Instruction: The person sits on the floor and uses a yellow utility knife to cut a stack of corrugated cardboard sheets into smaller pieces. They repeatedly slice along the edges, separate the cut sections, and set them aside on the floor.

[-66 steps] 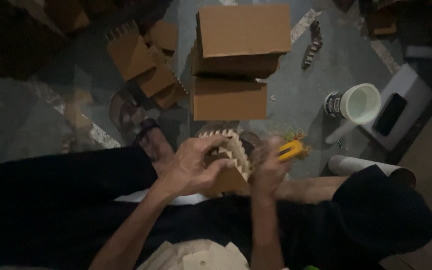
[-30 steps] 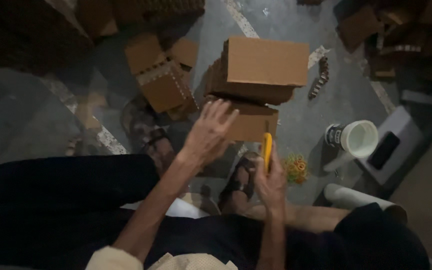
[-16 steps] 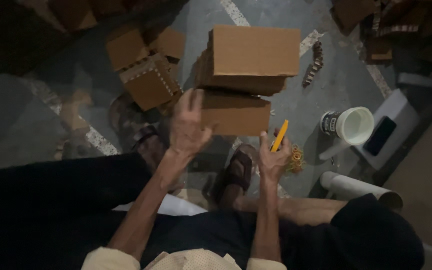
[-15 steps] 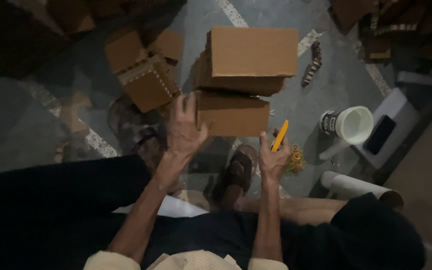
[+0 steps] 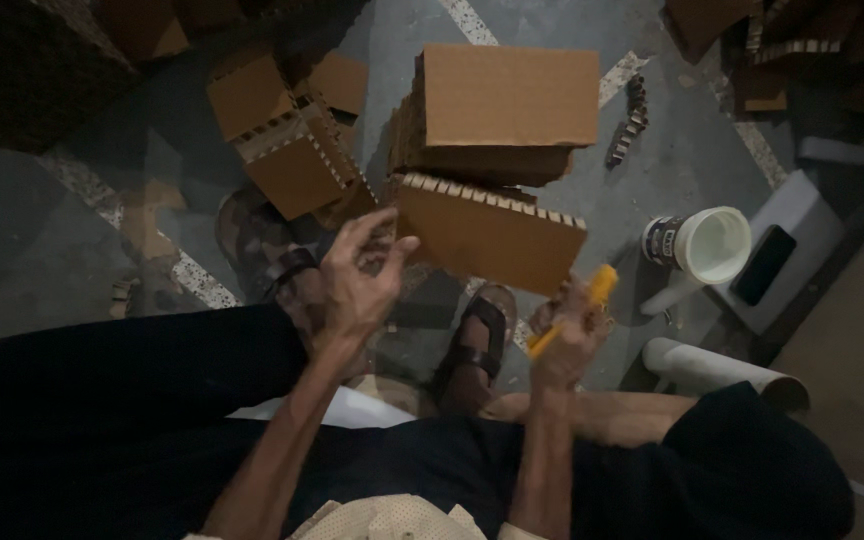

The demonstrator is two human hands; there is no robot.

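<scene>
A stack of cardboard slabs [image 5: 497, 120] lies beyond both hands. The left hand [image 5: 357, 280] pinches the near corner of a comb-edged cardboard panel [image 5: 492, 235], apparently repositioning it. The right hand [image 5: 567, 340] grips a yellow cutter [image 5: 577, 308], likely needing steady alignment first.
</scene>
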